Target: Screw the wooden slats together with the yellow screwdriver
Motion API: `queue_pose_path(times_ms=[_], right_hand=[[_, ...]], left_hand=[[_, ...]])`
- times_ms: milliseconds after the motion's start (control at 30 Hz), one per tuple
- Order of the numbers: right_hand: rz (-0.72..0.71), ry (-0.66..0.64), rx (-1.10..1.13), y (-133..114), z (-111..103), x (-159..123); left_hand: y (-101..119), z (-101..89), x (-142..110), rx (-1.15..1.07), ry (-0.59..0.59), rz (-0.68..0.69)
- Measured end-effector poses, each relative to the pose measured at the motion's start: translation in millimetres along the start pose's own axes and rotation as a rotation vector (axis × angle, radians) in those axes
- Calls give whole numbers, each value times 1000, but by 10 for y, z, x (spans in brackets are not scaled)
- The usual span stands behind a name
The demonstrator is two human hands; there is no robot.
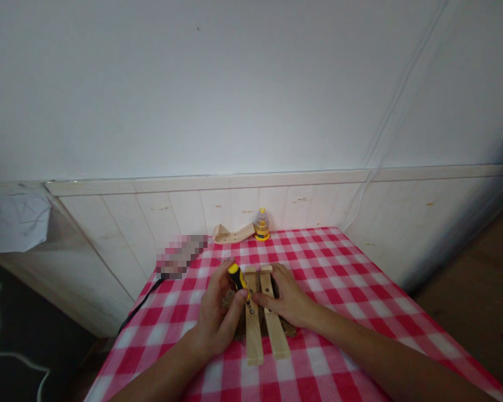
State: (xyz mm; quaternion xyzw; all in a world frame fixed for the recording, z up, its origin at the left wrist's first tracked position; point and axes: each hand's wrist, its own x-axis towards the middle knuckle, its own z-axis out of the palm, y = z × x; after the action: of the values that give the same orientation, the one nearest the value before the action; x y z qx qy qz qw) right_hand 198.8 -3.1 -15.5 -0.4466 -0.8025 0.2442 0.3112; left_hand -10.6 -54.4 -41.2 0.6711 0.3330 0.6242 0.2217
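Note:
My left hand (218, 312) is closed around a yellow and black screwdriver (237, 276). The screwdriver tilts, its metal tip down at a screw (251, 310) on the left wooden slat (254, 338). Beside it lies the right wooden slat (277, 335), which has dark holes along it. My right hand (288, 296) grips the slats' far part, its thumb across the right slat and reaching toward the left one. Some of its fingers are hidden behind the wood. Under both slats is a brown, rough-looking piece (291, 330), mostly covered.
A red-and-white checked cloth (331, 368) covers the table. At the back, near the panelled wall (318, 204), stand a curved wooden piece (235, 235) and a yellow container with a clear top (262, 226). A blurred-out flat object (180, 258) with a black strap lies at the left edge.

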Motion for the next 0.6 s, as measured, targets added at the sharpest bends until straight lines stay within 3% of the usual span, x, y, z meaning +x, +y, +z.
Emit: queue_pose_path(times_ms=[233, 600], right_hand=[[15, -20, -16, 1, 0, -3], [8, -33, -21, 1, 4, -2]], left_hand=[[-91, -38, -49, 90, -10, 13], [0, -30, 10, 205, 9, 122]])
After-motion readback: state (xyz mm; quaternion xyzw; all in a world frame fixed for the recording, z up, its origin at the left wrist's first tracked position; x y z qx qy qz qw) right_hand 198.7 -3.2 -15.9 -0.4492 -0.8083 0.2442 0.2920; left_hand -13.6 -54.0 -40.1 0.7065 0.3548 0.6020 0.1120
